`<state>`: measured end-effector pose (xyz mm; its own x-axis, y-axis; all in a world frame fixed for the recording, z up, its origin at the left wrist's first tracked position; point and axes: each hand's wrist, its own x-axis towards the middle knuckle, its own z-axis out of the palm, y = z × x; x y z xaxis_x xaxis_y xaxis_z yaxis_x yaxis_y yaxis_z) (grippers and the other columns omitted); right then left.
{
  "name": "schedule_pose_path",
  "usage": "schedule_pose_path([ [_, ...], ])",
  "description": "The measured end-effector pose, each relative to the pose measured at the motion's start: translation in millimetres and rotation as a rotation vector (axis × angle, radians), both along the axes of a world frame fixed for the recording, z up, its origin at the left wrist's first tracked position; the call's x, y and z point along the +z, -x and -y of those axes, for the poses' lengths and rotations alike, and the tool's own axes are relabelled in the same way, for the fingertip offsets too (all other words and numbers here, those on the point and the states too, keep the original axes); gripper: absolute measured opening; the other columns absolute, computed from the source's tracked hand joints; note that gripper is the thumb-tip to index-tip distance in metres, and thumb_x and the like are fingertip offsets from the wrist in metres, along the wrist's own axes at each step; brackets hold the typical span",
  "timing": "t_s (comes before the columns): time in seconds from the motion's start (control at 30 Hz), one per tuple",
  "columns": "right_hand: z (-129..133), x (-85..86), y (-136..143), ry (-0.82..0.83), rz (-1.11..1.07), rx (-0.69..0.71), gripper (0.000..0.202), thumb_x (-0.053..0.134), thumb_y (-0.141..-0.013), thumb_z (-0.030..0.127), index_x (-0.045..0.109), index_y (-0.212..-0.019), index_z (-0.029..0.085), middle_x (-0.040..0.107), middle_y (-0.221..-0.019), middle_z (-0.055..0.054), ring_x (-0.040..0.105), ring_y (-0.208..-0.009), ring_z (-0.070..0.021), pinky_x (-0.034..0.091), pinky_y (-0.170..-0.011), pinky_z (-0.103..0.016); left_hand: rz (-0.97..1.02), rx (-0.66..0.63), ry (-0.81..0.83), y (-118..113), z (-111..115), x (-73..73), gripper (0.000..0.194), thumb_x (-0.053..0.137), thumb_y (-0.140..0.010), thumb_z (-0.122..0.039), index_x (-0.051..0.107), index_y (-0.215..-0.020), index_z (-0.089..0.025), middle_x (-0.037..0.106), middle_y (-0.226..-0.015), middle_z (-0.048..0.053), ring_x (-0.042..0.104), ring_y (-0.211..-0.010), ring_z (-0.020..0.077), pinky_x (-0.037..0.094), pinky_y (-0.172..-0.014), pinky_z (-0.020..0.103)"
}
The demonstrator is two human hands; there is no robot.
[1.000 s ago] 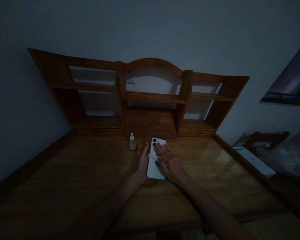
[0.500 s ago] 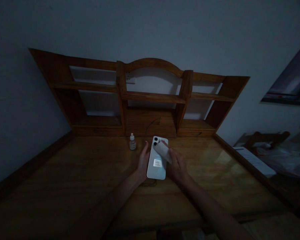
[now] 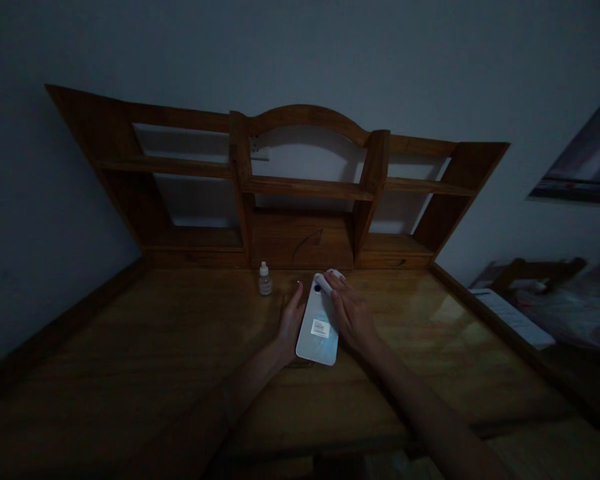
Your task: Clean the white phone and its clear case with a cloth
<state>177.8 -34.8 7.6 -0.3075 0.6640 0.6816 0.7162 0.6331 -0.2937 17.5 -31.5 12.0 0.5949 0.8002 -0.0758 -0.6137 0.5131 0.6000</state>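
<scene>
the left hand point(image 3: 291, 323) grips a pale smartphone point(image 3: 325, 312) along its left edge, thumb pointing up beside it, the other fingers mostly hidden. the right hand point(image 3: 353, 313) has a white wipe point(image 3: 324, 283) gathered in its fingers and presses it on the phone's camera end, where one dark lens shows beside the cloth. the phone is between the two hands, above the middle of the bench point(image 3: 180, 327), back side up and leaning a little to the right, with a printed label point(image 3: 321, 328) on its lower half. whether it touches the wood is hard to tell. a small clear bottle point(image 3: 265, 283) with a white top stands upright to the left, near the left hand but apart from it. behind, a wooden shelf unit point(image 3: 307, 189) runs along the back, and a thin dark cord point(image 3: 307, 241) curves across its middle section. white papers point(image 3: 513, 319) lie at the far right.
</scene>
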Motion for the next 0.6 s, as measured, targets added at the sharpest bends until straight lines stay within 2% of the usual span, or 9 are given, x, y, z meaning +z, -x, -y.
schedule_pose_path([
  [0.27, 5.7, 3.4, -3.9, 0.016, -0.018, 0.091, 0.048, 0.031, -0.104, 0.024, 0.035, -0.151, 0.025, 0.045, -0.151, -0.004, 0.035, -0.144, -0.0216, 0.03, -0.121, -0.051, 0.014, -0.018, 0.033, 2.5, -0.2, 2.6, 0.069, 0.041, -0.09, -0.066, 0.064, -0.119, -0.008, 0.072, -0.101, 0.018, 0.067, -0.1, 0.0335, 0.052, -0.085, 0.041],
  [0.6, 3.0, 7.8, -0.3, 0.087, -0.137, 0.105, 0.047, 0.023, -0.105, 0.031, 0.027, -0.153, 0.034, 0.034, -0.157, 0.002, 0.026, -0.147, -0.0197, 0.022, -0.122, -0.055, 0.068, -0.059, -0.022, 0.3, 0.2, 7.6, 0.068, 0.039, -0.092, -0.064, 0.06, -0.125, -0.009, 0.072, -0.099, 0.016, 0.069, -0.093, 0.0301, 0.054, -0.079, 0.039],
])
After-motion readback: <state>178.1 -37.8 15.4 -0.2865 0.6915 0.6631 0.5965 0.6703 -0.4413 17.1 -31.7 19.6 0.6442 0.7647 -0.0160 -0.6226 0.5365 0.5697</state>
